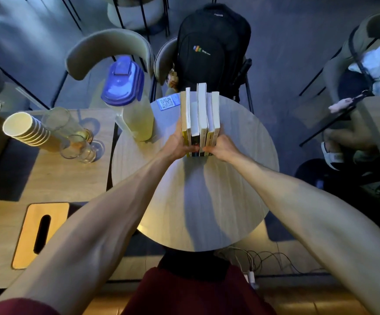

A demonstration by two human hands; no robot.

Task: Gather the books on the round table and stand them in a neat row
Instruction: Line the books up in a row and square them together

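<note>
Squaring-up step: books (200, 114) stand in a row on the bench (207, 201), far of centre, left hand (177, 146) & right hand (222, 147) clasping the outer ones; next prob. needs gentle release w/o toppling.

A blue sticker (166, 103) with a QR code lies at the far left edge of the round bench (207, 201). The black backpack (211, 30) bears a small coloured logo (197, 49) whose white lettering is too blurred to read. The spines of the books (200, 114) cannot be read either.
</note>
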